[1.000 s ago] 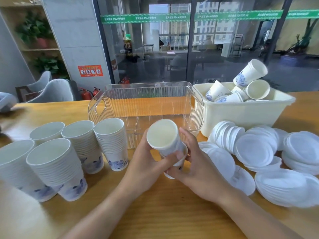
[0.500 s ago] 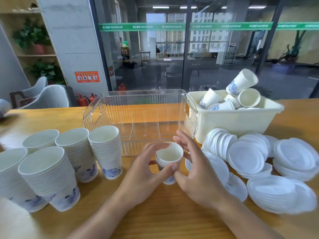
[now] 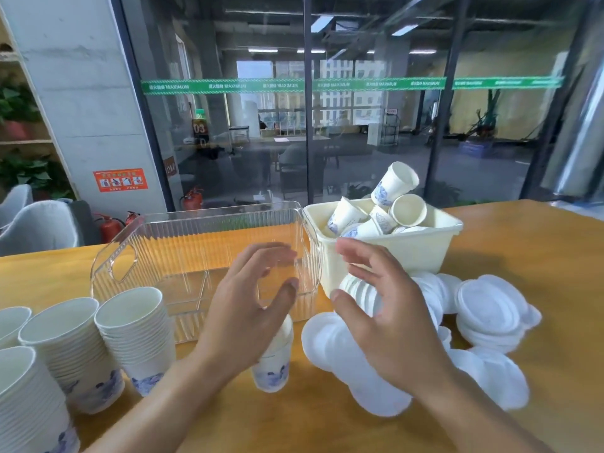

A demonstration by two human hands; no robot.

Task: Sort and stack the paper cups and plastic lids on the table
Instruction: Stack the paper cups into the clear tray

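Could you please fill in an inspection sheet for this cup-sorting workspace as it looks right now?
Surface: wooden table, bare at far right.
Job's things: cup stacks upright at left; small cup stack in front; loose cups in cream bin; lids heaped at right.
Clutter: clear bin, holds no cups.
Hands: left hand and right hand open, holding nothing.
Cables: nothing seen.
Surroundings: glass wall, fire extinguishers, chairs.
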